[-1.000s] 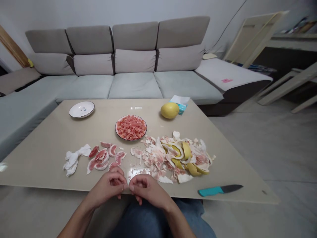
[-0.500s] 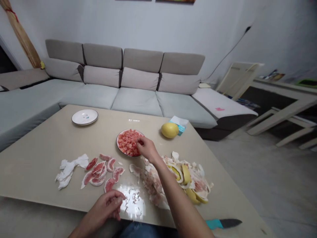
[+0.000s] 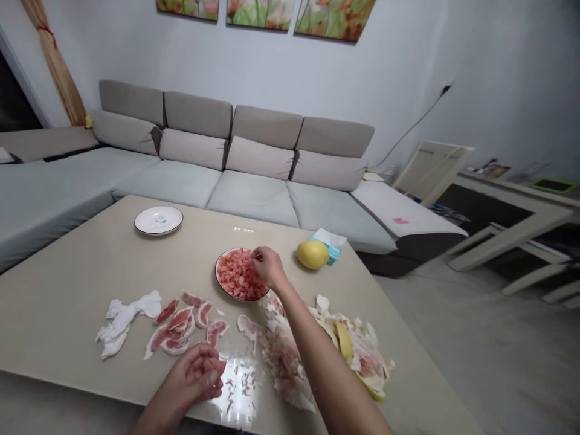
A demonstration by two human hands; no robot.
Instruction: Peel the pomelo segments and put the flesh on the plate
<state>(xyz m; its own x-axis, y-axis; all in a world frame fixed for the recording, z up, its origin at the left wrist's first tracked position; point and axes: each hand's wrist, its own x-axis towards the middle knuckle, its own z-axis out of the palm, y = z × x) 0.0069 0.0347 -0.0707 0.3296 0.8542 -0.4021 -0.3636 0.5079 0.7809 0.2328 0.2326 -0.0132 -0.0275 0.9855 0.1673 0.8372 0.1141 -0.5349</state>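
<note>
The right hand (image 3: pixel 269 267) pinches at a heap of diced pink pomelo flesh (image 3: pixel 238 276) on a round white plate (image 3: pixel 218 279) — I can't tell if its grip has a piece — while the left hand (image 3: pixel 194 374) curls half-closed above the beige glossy counter (image 3: pixel 67 290), just beside peeled pink pomelo segments (image 3: pixel 174 329).

A home living room is serving as the scene; a sectional sofa (image 3: pixel 251 204) is stretching along the wall; floral paintings (image 3: pixel 260 13) are hanging above it; a low table (image 3: pixel 67 290) is standing before it.
</note>
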